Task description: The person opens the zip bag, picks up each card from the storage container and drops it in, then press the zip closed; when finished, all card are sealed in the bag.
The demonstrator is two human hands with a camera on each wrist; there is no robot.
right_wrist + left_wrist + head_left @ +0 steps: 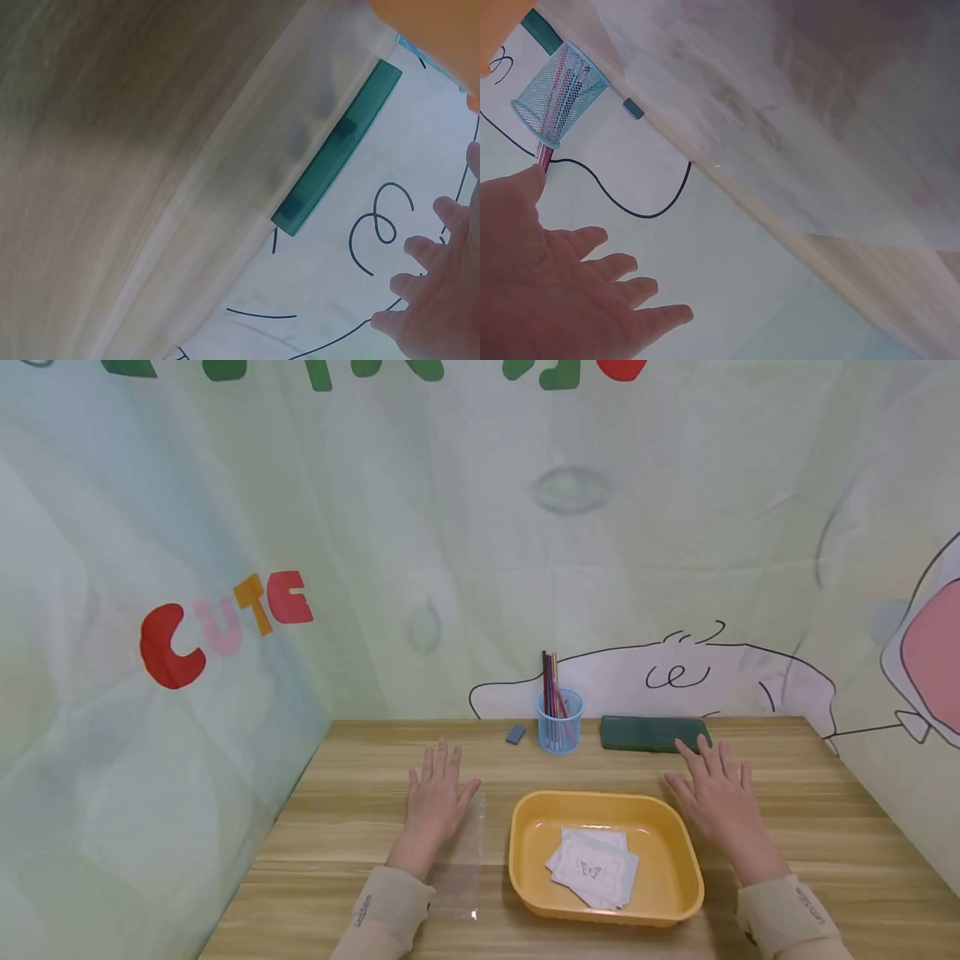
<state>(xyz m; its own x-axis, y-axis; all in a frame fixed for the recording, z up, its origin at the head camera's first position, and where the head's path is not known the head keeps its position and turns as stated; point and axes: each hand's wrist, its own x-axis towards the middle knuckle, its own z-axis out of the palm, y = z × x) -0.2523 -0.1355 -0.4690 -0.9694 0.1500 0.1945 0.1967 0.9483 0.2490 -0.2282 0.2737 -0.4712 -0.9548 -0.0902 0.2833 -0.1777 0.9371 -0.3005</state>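
Note:
My left hand (437, 795) is spread palm down over the table's left part, beside a clear plastic sheet or bag (461, 868). It holds nothing; in the left wrist view the fingers (615, 266) are splayed. My right hand (720, 797) is likewise spread and holds nothing, to the right of a yellow tray (678, 893). Its fingertips overlap the near edge of a dark green case (648, 733) in the head view; whether they touch is unclear. Inside the tray lies a loose stack of pale cards (592, 867), the top one printed with a butterfly.
At the back of the wooden table (322, 852) stands a blue mesh cup (559, 727) with several pencils in it. A small blue-grey eraser-like block (516, 735) lies to its left. A printed cloth backdrop (450, 527) rises behind the table and along its sides.

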